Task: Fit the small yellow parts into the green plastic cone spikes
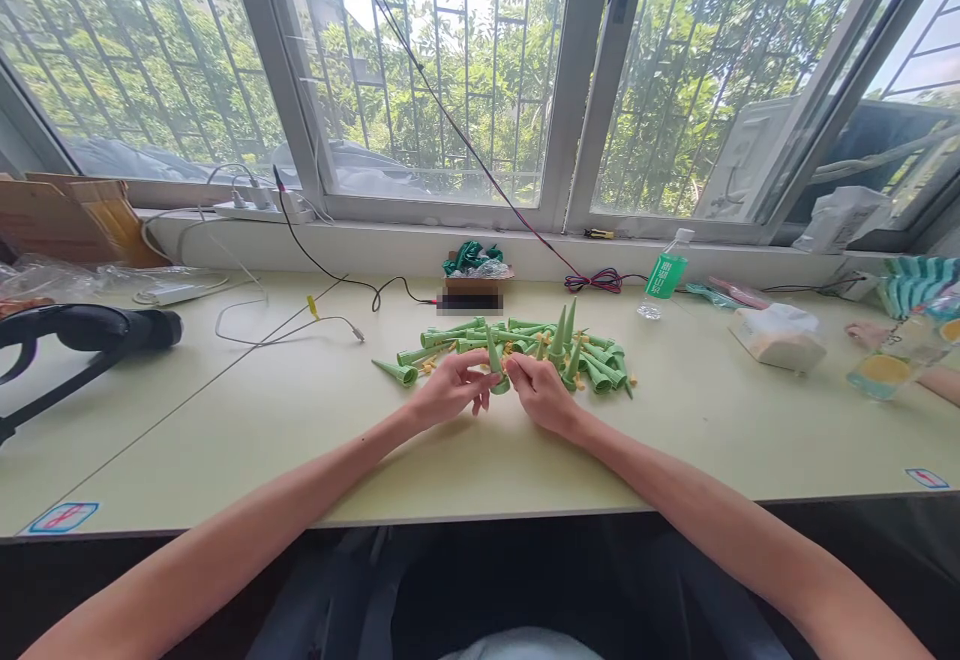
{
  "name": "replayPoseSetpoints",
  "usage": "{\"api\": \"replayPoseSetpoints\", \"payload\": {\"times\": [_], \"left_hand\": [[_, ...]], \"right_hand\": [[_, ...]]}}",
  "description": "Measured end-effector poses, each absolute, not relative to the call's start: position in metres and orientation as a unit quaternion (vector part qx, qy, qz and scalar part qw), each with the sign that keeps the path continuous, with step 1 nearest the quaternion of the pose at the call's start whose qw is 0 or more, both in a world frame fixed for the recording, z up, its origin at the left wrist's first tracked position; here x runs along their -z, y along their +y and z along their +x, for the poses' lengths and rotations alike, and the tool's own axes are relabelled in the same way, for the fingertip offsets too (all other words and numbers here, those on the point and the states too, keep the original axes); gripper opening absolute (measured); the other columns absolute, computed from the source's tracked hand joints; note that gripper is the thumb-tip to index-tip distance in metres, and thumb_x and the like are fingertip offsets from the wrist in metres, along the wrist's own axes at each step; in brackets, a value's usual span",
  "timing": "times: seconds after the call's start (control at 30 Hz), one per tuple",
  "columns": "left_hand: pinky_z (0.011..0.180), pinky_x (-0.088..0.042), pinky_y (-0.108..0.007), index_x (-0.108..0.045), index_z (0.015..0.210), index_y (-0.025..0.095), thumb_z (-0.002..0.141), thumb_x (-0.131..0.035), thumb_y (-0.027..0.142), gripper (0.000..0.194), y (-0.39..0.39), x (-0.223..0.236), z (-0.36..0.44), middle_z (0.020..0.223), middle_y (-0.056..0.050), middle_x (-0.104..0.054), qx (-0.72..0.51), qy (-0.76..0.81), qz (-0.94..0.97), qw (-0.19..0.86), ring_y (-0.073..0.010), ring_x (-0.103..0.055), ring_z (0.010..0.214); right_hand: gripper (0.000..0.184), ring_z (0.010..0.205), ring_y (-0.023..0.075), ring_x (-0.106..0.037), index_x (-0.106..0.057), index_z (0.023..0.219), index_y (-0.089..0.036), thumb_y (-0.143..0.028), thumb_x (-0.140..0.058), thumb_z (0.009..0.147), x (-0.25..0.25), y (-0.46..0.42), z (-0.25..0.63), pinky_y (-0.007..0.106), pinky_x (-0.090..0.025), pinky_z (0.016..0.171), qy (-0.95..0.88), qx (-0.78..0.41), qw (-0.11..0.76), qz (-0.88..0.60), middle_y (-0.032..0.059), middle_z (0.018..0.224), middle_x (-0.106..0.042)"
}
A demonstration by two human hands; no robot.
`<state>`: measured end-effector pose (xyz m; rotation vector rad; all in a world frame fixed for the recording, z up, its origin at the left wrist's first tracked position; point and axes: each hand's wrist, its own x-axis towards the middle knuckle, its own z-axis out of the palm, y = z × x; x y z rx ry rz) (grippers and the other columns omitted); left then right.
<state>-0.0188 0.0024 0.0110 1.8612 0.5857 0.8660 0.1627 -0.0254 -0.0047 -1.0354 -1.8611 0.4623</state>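
Observation:
My left hand [448, 389] and my right hand [538, 392] meet in the middle of the pale table [300, 420], both with fingers pinched on one green cone-shaped spike [495, 365] that stands tip up between them. Right behind the hands lies a pile of several more green spikes [525, 345] mixed with small yellow pieces [429, 364]. A few spikes in the pile stand upright.
A small box of green items [474, 280] sits behind the pile. A green-labelled water bottle [663, 276] stands at back right beside a white tissue pack [778, 336]. Cables [300, 325] and a black headset [82, 332] lie at left. Another person's hand [870, 334] shows far right.

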Motion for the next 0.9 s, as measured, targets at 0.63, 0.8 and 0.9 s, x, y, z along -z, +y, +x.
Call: {"api": "replayPoseSetpoints", "payload": {"times": [0.63, 0.8, 0.9], "left_hand": [[0.046, -0.051, -0.018, -0.066, 0.072, 0.014, 0.087, -0.063, 0.043, 0.033, -0.003, -0.0125, -0.0189, 0.078, -0.001, -0.05, -0.36, 0.26, 0.841, 0.309, -0.0073, -0.057, 0.055], [0.043, -0.05, -0.02, -0.068, 0.078, 0.012, 0.083, -0.068, 0.045, 0.033, 0.0012, -0.0102, -0.0197, 0.082, -0.002, -0.051, -0.354, 0.254, 0.808, 0.395, -0.0079, -0.058, 0.053], [0.044, -0.049, -0.021, -0.069, 0.081, 0.011, 0.08, -0.071, 0.043, 0.032, 0.0046, -0.0091, -0.0204, 0.086, -0.004, -0.053, -0.352, 0.235, 0.787, 0.449, -0.0087, -0.059, 0.053]], "right_hand": [[0.047, 0.052, 0.0112, -0.033, -0.034, 0.06, -0.021, -0.048, -0.034, 0.098, 0.0087, -0.0221, 0.1657, 0.027, -0.028, 0.053, -0.761, -0.22, 0.45, -0.413, -0.0024, 0.054, -0.038], [0.044, 0.054, 0.0109, -0.034, -0.034, 0.062, -0.02, -0.043, -0.033, 0.1, 0.0107, -0.0226, 0.1674, 0.026, -0.028, 0.055, -0.775, -0.202, 0.45, -0.395, -0.0025, 0.057, -0.039], [0.042, 0.055, 0.0108, -0.034, -0.035, 0.064, -0.02, -0.042, -0.033, 0.1, 0.0101, -0.0238, 0.1676, 0.026, -0.028, 0.055, -0.781, -0.188, 0.453, -0.386, -0.0027, 0.058, -0.039]]}}
